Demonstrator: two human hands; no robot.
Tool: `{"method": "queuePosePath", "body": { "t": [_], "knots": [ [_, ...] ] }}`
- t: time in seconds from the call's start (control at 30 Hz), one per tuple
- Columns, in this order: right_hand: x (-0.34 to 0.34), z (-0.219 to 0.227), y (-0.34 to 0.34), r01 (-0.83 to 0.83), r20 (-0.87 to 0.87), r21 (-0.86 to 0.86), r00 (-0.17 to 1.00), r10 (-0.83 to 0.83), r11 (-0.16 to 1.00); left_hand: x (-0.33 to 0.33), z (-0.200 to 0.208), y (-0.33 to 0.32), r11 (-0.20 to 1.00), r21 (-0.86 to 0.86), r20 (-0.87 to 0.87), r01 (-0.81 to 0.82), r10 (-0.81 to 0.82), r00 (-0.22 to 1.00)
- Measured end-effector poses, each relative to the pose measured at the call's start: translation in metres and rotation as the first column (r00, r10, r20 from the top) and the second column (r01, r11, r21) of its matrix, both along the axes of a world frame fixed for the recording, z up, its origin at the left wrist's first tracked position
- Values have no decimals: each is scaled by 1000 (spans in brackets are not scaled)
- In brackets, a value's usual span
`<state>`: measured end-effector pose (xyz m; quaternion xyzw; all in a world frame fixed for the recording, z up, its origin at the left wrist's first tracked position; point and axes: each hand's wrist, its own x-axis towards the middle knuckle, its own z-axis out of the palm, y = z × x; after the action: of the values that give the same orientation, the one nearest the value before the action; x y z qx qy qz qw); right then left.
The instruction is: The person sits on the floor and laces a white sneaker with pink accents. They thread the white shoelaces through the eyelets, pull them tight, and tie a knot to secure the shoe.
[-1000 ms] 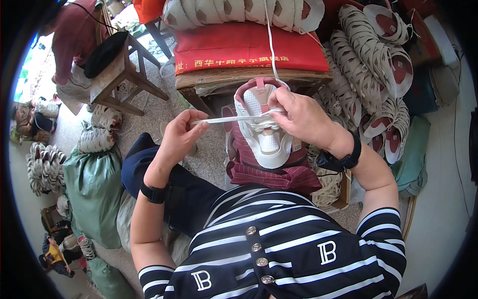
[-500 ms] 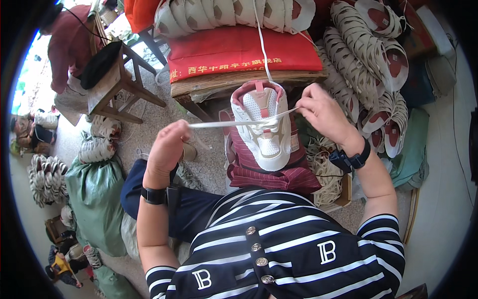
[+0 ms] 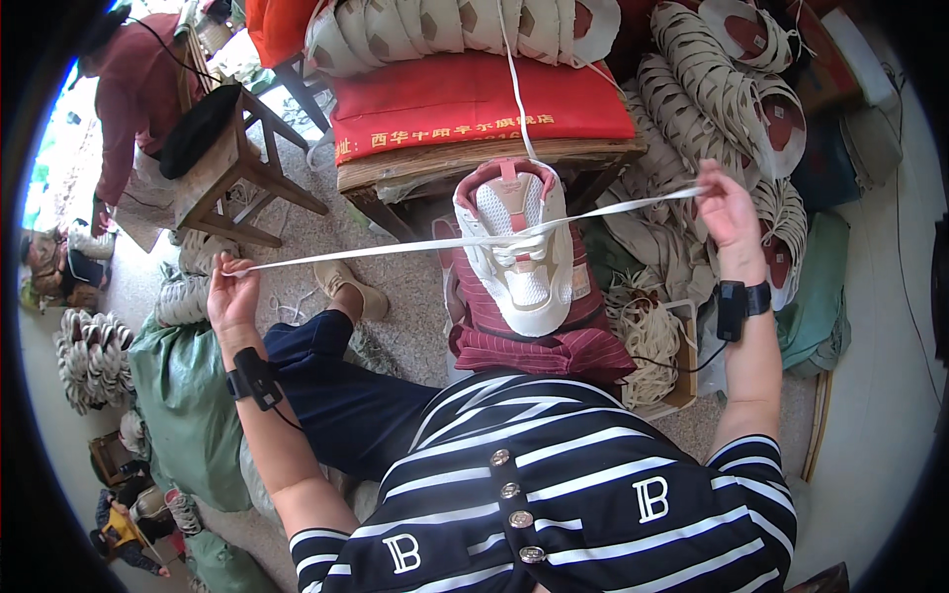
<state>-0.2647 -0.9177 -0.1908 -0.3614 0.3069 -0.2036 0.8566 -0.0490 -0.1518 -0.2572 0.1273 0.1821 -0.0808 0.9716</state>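
Observation:
A white sneaker [image 3: 526, 288] with pink lining and pink accents sits before me on a maroon striped cushion [image 3: 539, 356], its toe toward me. A flat white shoelace [image 3: 376, 248] runs through its upper eyelets and is stretched out to both sides, nearly straight. One end is pinched in my left hand [image 3: 234, 294], out to the left over the floor. My right hand [image 3: 730, 212], raised at the right beside the stacked shoe uppers, grips the other end. Neither hand touches the sneaker.
Behind the sneaker stands a wooden bench [image 3: 415, 176] covered by red cloth [image 3: 474, 104], with a row of shoe uppers [image 3: 445, 35] on top. More uppers [image 3: 712, 84] are stacked at right. A box of loose laces [image 3: 652, 366], a green sack [image 3: 188, 395] and a wooden stool [image 3: 213, 148] stand around.
Both hands have moved apart, the left outward and slightly down, the right outward. The lace spans much wider on both sides of the sneaker.

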Motion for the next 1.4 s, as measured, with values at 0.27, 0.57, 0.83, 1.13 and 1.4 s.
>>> {"method": "queuePosePath", "body": {
  "t": [0.27,0.57,0.83,1.13,1.4],
  "knots": [
    [-76,-45,-120,294,-142,-437,911,-387,850,5,6,40,905,345,53,-247,244,968],
    [1,7,147,-433,-253,-592,901,353,680,-92,75,-264,407,910,153,80,-510,846],
    [9,-2,188,-637,-373,-665,736,565,390,-136,64,-329,431,852,87,295,-674,734],
    [23,12,180,-749,-507,-626,601,618,215,-144,53,-324,326,869,-31,372,-715,699],
    [40,50,200,-312,-594,-734,726,347,-603,-130,53,-329,-14,993,-89,116,-736,671]
  ]
}}
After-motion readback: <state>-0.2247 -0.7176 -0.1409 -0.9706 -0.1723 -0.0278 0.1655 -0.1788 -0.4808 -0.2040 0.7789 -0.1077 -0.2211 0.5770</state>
